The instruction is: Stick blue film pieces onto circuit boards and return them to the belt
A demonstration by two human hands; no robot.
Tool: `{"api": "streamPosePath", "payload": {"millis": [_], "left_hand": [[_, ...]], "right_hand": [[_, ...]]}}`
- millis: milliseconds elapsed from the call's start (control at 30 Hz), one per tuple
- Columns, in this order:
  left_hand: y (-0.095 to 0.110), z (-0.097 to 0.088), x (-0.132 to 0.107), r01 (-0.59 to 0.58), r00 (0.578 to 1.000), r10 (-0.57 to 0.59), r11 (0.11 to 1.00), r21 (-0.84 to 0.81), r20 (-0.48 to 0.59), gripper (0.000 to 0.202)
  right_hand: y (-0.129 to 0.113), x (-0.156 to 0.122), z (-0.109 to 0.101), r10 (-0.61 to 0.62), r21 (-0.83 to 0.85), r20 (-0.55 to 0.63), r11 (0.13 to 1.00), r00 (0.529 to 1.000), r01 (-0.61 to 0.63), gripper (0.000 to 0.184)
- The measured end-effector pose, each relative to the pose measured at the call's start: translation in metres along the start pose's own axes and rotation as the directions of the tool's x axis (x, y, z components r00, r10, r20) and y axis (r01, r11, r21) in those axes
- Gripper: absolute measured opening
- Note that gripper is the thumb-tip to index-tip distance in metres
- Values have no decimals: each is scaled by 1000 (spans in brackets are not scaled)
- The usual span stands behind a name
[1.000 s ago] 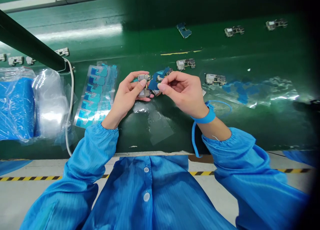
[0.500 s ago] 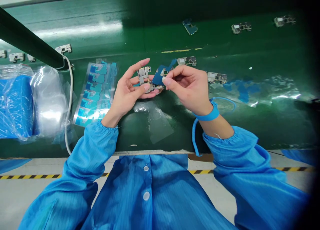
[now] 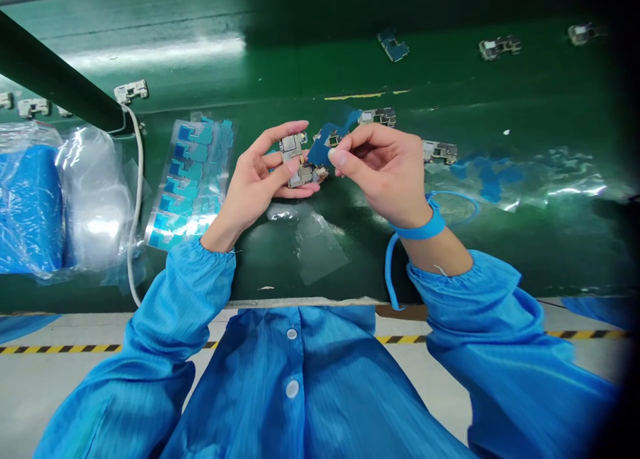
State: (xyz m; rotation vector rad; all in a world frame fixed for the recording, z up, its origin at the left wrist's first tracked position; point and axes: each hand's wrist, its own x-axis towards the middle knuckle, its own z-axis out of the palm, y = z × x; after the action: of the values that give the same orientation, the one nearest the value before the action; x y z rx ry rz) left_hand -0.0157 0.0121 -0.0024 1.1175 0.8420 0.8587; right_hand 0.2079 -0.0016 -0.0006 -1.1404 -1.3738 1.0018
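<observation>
Blue film [image 3: 319, 152] still in right hand [image 3: 387, 169] — left hand's [image 3: 260, 172] board [image 3: 291, 147] more tilted

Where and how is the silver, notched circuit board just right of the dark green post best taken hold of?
Probably grip the silver, notched circuit board by the edges of its right end, coming from above and the right: it lies flat on the green bench, and the dark green post slants close to its left end in view.
</observation>
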Motion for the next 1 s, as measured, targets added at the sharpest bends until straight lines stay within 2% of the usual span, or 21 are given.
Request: {"api": "streamPosePath", "payload": {"millis": [100, 267, 433, 600, 767, 1000], "left_hand": [[3, 1, 0, 58, 998, -58, 998, -16, 7, 51], [5, 5, 1, 107, 994, -107, 994, -1, -19, 52], [6, 5, 1, 111, 994, -111, 993, -34, 21, 57], [7, 3, 1, 137, 990, -135, 989, -55, 40, 54], [7, 3, 1, 131, 990, -124, 985, -110, 70, 47], [5, 4, 1, 127, 991, -121, 987, -102, 63, 47]], "right_hand": [[-3, -1, -1, 23, -2, 70, 1000, 997, -23, 53], [-2, -7, -1, 93, -41, 253, 996, 963, -85, 49], [3, -9, 1, 110, -49, 242, 994, 964, -101, 46], [5, -8, 3, 136, -34, 239, 991, 961, -132, 47], [8, -10, 3, 109, -42, 226, 994, 968, -102, 46], [9, -10, 3, 114, -57, 224, 993, 968, -104, 48]]}}
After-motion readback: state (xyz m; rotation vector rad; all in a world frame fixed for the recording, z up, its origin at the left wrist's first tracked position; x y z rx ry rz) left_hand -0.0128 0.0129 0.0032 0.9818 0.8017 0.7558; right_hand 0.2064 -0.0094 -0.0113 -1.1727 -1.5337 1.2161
